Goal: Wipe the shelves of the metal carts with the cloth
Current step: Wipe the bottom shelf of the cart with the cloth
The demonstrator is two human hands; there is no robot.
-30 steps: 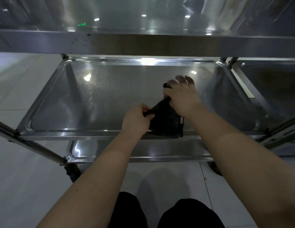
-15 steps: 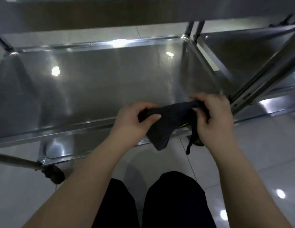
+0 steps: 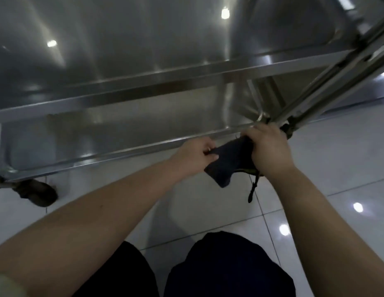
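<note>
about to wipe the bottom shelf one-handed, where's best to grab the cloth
Probably the bunched top edge of the cloth, from the right, where the right hand grips it. The lower corner hangs loose with a cord dangling, so holding there would leave a floppy pad.

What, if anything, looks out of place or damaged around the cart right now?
Nothing spilled or damaged shows. One oddity: a thin dark cord dangles from the cloth below the right hand, over the floor. The left hand pinches the cloth's other end, in front of the lower shelf.
</note>
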